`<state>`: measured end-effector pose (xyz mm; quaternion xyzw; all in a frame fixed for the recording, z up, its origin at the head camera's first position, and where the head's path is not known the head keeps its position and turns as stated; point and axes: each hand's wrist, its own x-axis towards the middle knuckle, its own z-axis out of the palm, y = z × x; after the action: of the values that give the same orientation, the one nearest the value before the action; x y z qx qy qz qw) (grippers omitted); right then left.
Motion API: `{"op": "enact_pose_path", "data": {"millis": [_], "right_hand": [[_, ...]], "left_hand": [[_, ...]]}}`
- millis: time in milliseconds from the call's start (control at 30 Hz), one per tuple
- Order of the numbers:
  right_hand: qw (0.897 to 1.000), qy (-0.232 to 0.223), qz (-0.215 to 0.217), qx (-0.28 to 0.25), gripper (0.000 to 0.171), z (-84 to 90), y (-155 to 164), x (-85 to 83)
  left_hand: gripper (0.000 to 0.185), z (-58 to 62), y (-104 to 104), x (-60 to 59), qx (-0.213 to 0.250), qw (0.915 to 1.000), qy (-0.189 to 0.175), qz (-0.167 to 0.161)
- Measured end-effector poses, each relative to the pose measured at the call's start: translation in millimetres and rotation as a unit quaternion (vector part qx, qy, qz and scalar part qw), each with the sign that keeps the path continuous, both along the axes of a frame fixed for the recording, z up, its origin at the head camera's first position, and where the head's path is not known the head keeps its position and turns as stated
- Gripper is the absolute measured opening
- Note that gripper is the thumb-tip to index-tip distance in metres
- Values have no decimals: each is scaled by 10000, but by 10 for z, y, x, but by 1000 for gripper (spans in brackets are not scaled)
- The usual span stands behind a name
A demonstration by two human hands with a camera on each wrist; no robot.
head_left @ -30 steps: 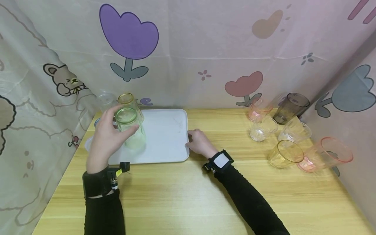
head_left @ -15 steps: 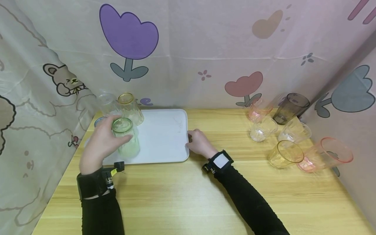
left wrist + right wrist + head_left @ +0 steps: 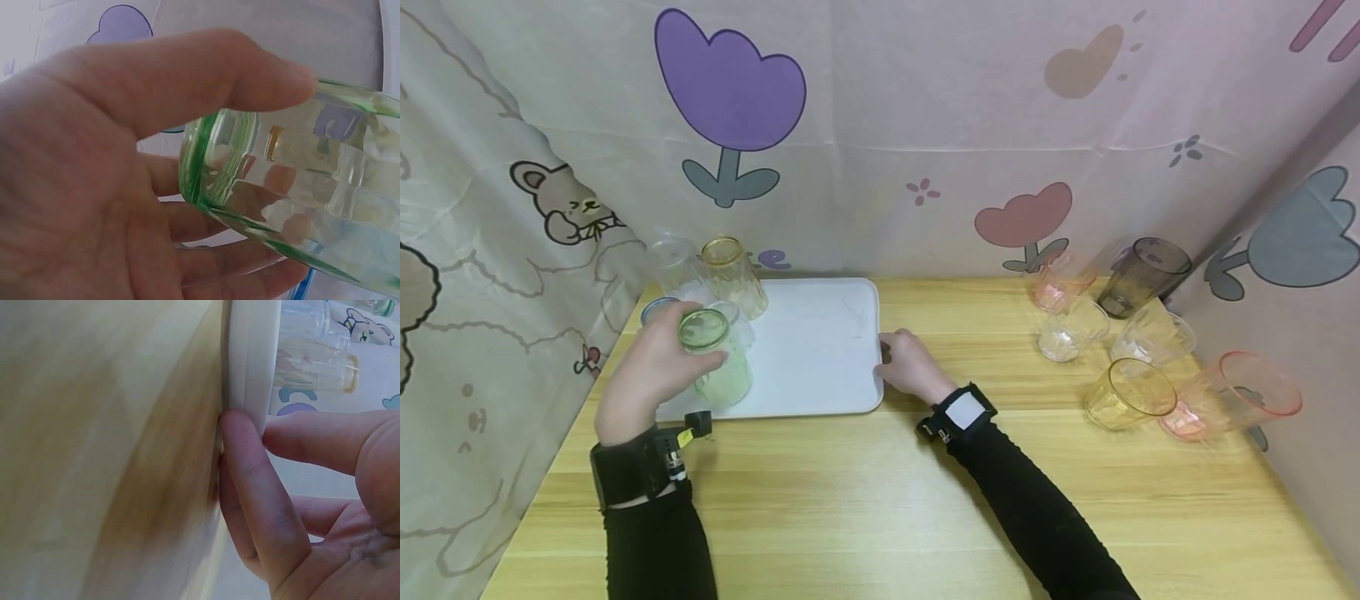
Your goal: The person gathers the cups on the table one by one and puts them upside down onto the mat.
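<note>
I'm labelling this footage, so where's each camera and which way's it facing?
Head: on the head, facing forward and down at the white tray; left hand, right hand, black sleeves show.
Left wrist: worn there, facing the green glass; left hand shows.
Right wrist: worn there, facing the white tray's edge; right hand shows.
Head and left wrist share the green glass.

One character is legible: a purple lowercase letter "e" (image 3: 774, 259) printed on the far curtain (image 3: 880, 100), low down and left of centre, just right of the yellow-rimmed glass (image 3: 737, 279) in the head view. A mark beside it is partly hidden. The yellow tag (image 3: 685, 437) on the left wrist strap (image 3: 623, 473) is too small to read.
</note>
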<state>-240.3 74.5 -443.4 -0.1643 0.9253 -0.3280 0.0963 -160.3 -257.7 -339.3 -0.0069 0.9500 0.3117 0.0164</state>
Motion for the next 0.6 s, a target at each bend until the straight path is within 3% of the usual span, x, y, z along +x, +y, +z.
{"op": "enact_pose_path", "data": {"millis": [600], "right_hand": [[10000,3,-22,79,47,9,0,-2]], "left_hand": [[88,-14,-54,23,180,9991,-372,-36]]}}
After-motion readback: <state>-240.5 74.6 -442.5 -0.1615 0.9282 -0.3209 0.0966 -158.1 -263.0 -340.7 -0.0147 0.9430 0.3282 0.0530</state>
